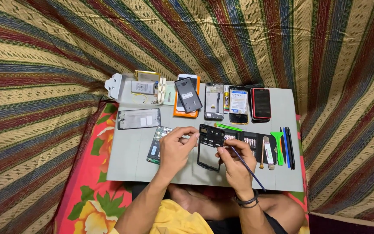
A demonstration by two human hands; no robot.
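My left hand (pixel 175 145) pinches phone frame (pixel 209 147) top edge, steadying it on table (pixel 130 167); right hand (pixel 232 162) closed around thin screwdriver (pixel 247 168), tip at frame.

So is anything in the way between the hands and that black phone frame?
Nothing visible is. The left hand already touches the top edge of the black phone frame, and the right hand, holding a thin blue tool, rests at its right side.
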